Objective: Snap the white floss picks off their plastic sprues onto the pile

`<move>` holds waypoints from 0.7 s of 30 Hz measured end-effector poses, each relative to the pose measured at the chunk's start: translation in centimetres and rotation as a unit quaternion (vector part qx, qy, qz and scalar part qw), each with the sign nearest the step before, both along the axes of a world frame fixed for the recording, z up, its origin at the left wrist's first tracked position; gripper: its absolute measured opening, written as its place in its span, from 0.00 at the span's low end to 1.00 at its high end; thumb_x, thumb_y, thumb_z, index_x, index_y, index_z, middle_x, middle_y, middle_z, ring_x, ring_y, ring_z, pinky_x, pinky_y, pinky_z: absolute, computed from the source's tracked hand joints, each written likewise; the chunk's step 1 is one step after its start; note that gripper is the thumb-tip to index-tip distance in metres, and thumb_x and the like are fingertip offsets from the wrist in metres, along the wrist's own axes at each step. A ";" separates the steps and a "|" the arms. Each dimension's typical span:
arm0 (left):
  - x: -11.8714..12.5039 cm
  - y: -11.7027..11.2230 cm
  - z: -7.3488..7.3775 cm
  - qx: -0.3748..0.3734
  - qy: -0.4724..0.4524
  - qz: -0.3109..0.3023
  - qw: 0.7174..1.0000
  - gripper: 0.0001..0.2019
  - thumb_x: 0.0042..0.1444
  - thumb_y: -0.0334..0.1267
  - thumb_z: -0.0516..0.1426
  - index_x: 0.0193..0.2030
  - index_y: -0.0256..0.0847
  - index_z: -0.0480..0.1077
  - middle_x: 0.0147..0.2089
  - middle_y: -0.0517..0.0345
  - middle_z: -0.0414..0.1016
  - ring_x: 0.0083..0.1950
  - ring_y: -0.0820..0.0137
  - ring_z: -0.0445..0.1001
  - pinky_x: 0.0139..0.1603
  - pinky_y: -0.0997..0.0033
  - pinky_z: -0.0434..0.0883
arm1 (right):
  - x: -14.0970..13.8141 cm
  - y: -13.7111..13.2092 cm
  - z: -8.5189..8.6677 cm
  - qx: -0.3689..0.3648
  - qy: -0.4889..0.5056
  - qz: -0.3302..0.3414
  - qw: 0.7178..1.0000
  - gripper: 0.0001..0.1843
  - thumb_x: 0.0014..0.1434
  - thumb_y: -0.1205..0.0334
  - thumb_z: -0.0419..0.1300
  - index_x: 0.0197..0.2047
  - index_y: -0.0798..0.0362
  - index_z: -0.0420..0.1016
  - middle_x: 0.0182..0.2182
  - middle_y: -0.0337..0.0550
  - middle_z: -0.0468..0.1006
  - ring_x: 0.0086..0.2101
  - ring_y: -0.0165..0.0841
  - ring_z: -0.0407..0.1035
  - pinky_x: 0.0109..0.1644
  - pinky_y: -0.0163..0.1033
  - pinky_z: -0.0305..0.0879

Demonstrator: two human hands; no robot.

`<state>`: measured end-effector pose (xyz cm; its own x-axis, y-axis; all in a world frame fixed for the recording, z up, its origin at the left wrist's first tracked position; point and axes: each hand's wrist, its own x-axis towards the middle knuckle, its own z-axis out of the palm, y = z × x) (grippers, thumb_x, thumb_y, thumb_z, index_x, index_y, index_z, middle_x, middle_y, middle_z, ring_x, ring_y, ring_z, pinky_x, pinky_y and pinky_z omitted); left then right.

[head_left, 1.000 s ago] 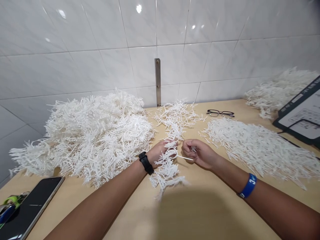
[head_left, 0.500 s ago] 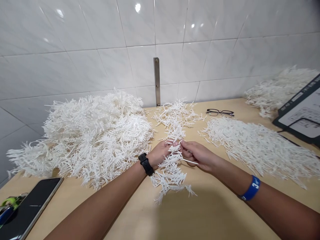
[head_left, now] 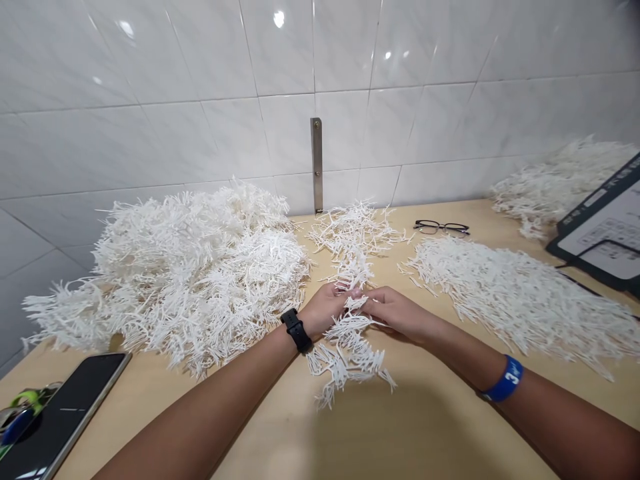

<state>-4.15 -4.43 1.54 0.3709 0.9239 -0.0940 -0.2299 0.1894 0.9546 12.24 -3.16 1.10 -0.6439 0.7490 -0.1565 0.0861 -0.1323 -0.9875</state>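
My left hand [head_left: 327,310], with a black watch band [head_left: 296,329] on its wrist, pinches a strip of white plastic sprigs [head_left: 357,343] that trails toward me over the table. Close beside it, my right hand [head_left: 397,312] has its fingers closed at the same strip; the fingertips of both hands nearly meet, and exactly what the right one grips is partly hidden. Beyond my fingers the sprigs run into a loose scatter of white pieces [head_left: 357,230]. To the left rises a big heap of white feathery strips [head_left: 200,267].
A flat spread of short white pieces [head_left: 510,287] lies right, below black-framed glasses [head_left: 441,228]. Farther right are another white pile [head_left: 570,180] and a dark-edged board [head_left: 605,227]. A phone [head_left: 70,407] and keys [head_left: 25,407] lie left. A metal bracket [head_left: 317,167] is on the tiled wall.
My right hand has moved in closer to my left at the strip. The single white piece that stuck out under my right fingers no longer shows. The view has shifted slightly.
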 end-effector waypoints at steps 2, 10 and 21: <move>-0.1 0.1 -0.2 0.002 -0.007 -0.028 1.000 0.23 0.43 0.53 0.65 0.25 0.34 0.63 0.20 0.65 0.61 0.21 0.80 0.56 0.24 0.76 0.52 | 0.2 0.1 0.2 0.006 -0.012 0.020 1.000 0.24 0.54 0.43 0.61 0.22 0.56 0.65 0.14 0.29 0.55 0.16 0.21 0.44 0.21 0.33 0.36; -0.7 0.3 -0.3 -0.050 -0.062 -0.100 0.992 0.22 0.43 0.51 0.66 0.26 0.35 0.62 0.20 0.65 0.59 0.21 0.81 0.57 0.23 0.77 0.52 | 0.5 0.3 -0.4 0.016 0.039 0.077 0.996 0.27 0.59 0.44 0.57 0.18 0.54 0.56 0.13 0.30 0.53 0.16 0.21 0.43 0.21 0.33 0.37; -1.3 0.2 -0.2 -0.052 -0.080 -0.159 0.983 0.22 0.44 0.51 0.65 0.29 0.36 0.61 0.19 0.66 0.56 0.19 0.81 0.54 0.18 0.79 0.48 | 0.5 0.0 -0.5 -0.068 0.140 0.151 0.976 0.25 0.59 0.48 0.58 0.19 0.54 0.58 0.14 0.29 0.50 0.16 0.22 0.44 0.20 0.32 0.39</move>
